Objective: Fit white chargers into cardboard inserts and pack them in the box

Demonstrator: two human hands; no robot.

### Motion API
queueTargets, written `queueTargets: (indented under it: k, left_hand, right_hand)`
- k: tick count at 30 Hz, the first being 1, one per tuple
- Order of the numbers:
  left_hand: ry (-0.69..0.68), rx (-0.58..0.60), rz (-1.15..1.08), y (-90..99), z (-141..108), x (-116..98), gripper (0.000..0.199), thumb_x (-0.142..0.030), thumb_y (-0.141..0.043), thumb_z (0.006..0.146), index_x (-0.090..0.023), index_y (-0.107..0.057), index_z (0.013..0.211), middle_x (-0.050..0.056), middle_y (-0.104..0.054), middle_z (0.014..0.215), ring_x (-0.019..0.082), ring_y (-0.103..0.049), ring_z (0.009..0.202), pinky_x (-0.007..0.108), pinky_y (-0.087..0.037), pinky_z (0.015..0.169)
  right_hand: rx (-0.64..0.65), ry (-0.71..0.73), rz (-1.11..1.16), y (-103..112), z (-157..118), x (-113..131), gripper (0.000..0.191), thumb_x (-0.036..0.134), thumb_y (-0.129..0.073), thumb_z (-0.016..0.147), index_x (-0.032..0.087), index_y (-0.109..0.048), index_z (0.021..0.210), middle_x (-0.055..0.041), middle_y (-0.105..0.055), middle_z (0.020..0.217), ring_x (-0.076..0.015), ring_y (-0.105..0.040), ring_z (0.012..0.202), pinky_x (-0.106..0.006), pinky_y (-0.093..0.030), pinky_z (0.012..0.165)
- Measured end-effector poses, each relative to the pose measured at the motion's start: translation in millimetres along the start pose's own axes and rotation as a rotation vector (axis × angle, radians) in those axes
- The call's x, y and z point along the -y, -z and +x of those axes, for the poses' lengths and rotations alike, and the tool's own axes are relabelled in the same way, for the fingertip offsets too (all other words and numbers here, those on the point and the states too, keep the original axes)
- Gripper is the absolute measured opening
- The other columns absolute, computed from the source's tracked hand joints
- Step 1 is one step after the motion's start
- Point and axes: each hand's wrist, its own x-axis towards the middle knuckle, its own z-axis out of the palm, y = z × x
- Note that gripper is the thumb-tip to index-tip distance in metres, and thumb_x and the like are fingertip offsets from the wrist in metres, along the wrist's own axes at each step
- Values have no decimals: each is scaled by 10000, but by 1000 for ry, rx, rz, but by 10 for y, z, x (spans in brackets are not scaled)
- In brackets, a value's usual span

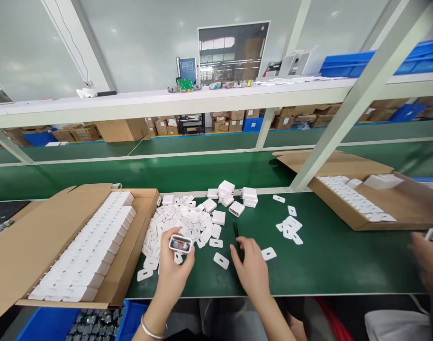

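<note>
My left hand (174, 265) holds a white charger housing (181, 244) between thumb and fingers, its open end facing me with orange and metal parts inside. My right hand (251, 267) rests on the green table, its thumb and fingers around the black tweezers (235, 228), which point away from me. Left of centre lies a heap of small white slotted plates (183, 219). Single plates lie near my hands, one (221, 260) between them and another (268, 254) right of my right hand. Behind the heap stand several white housings (226, 189).
An open cardboard box (126, 265) with rows of white housings is on the left. Another open box (358, 222) stands at the right. Loose plates (290, 227) lie right of centre. A co-worker's hand (428, 258) holds a housing at the right edge. A blue bin (48, 324) sits below.
</note>
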Motion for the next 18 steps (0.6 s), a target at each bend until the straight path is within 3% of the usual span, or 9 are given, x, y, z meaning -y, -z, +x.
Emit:
queueTargets:
  k: [2,5,8,10,12,14,16,18]
  left_hand:
    - [16,48,52,5,-189,70,340,-315,-699,899,-265,-549,1200,68,-557,1117,229,-612,1001,390,-496,926]
    - [-51,49,104,25,-393,48,283,-302,-694,904,-267,-566,1154,97,-554,1177,284,-586,1143,454,-476,1004]
    - [-132,-4,103,67,-526,-35,287,-253,-699,903,-298,-573,1157,98,-599,1220,298,-598,1183,479,-479,1015]
    - [-220,-78,114,101,-576,-87,325,-211,-736,871,-331,-599,1140,70,-656,1199,292,-633,1140,471,-500,984]
    - [-298,-159,144,140,-598,-133,367,-182,-774,835,-353,-635,1129,44,-700,1143,285,-665,1071,456,-530,930]
    - [-362,-205,188,183,-603,-180,395,-158,-779,827,-344,-651,1152,39,-717,1092,272,-682,1017,434,-557,877]
    - [-415,-224,240,228,-604,-224,398,-126,-758,843,-301,-640,1181,45,-714,1064,249,-684,995,403,-574,848]
    - [-454,-234,279,267,-611,-256,396,-95,-743,853,-255,-618,1192,48,-703,1050,224,-677,992,373,-578,846]
  right_hand:
    - [30,-16,-71,-24,226,-62,371,386,-565,963,150,-631,1242,-145,-696,1009,-302,-647,896,-395,-525,728]
    - [125,-97,68,-78,467,-120,391,247,-561,902,178,-678,1269,-87,-713,840,-237,-642,734,-343,-481,690]
    - [157,-133,162,-38,491,-87,319,248,-516,905,192,-743,1123,-70,-734,802,-214,-656,689,-335,-494,681]
    - [148,-137,191,60,401,8,373,293,-406,970,173,-721,1129,-89,-767,870,-223,-697,749,-348,-534,699]
    - [92,-164,308,185,257,170,444,325,-297,1026,154,-662,1214,-114,-780,968,-222,-731,857,-358,-572,754]
    - [-27,-242,577,306,88,389,350,391,-469,1011,156,-647,1199,-114,-769,986,-230,-734,918,-373,-581,813]
    - [-143,-267,676,412,-76,635,309,390,-709,904,177,-676,1126,-45,-717,837,-211,-709,840,-346,-565,783]
    - [-291,-235,691,508,-218,871,228,354,-794,851,188,-702,977,14,-620,721,-148,-619,687,-286,-518,672]
